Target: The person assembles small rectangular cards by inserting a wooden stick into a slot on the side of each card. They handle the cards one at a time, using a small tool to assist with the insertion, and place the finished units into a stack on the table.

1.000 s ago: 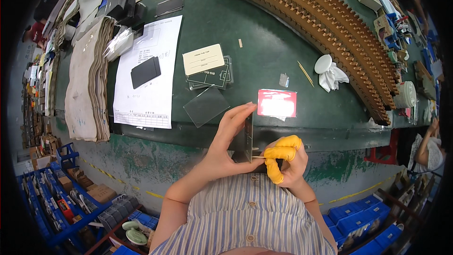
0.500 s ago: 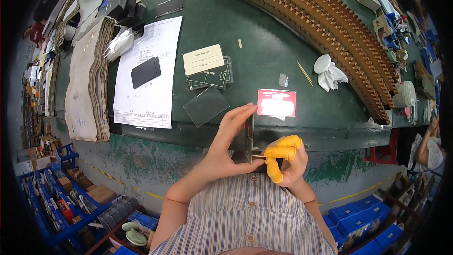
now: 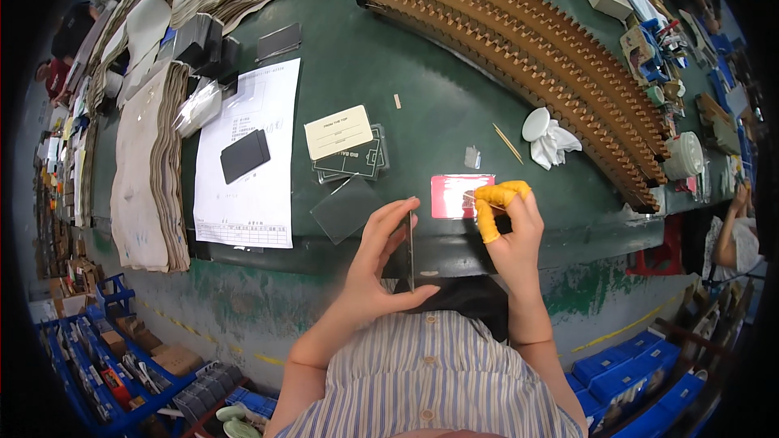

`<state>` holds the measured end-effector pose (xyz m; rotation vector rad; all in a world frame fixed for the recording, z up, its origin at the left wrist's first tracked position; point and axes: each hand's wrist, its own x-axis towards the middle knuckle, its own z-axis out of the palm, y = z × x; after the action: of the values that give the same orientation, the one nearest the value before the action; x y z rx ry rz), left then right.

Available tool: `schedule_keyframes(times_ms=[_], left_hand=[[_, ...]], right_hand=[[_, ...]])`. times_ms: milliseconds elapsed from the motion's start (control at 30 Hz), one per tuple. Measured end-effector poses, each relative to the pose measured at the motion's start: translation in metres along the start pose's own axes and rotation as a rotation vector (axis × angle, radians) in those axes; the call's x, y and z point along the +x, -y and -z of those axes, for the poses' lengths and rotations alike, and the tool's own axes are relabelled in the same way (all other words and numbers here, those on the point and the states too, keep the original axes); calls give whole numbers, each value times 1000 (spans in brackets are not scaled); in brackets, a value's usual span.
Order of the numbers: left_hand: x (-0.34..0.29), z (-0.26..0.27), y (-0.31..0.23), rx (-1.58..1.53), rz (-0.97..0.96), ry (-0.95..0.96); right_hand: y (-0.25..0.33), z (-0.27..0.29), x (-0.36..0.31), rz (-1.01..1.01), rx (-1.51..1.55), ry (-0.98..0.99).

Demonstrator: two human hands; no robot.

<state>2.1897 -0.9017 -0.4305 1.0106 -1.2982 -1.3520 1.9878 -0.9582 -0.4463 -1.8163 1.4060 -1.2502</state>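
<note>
My left hand [image 3: 375,264] grips a thin dark card [image 3: 411,253] by its edges, upright and nearly edge-on, just off the table's front edge. Yellow finger covers sit on several fingers of my right hand [image 3: 516,231]. Those fingertips pinch a thin wooden stick, mostly hidden now, over the right side of a glossy red-and-white card [image 3: 449,197] lying on the table. Left of my left hand lies a dark, clear-looking sheet [image 3: 347,209]. Behind it, a cream card [image 3: 338,131] rests on a stack of dark green printed cards [image 3: 357,164].
Two loose wooden sticks [image 3: 508,143] lie near a crumpled white cloth [image 3: 556,148]. Long brown toothed racks [image 3: 519,49] curve across the right. At left are a printed sheet [image 3: 243,223], black cards [image 3: 245,156] and a layered paper stack [image 3: 146,170]. A white tub [image 3: 683,156] stands far right.
My right hand has moved away from the held card, forward to the red-and-white card. My left hand still holds its card, turned more edge-on. The view has shifted slightly.
</note>
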Motion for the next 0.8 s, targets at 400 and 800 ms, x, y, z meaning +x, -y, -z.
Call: schedule_keyframes(times_ms=[400, 800], left_hand=[[6, 12, 8, -878, 315, 64], [4, 19, 22, -1062, 335, 170]], right_hand=[[2, -8, -2, -47, -128, 73], [2, -10, -1, -39, -136, 75]])
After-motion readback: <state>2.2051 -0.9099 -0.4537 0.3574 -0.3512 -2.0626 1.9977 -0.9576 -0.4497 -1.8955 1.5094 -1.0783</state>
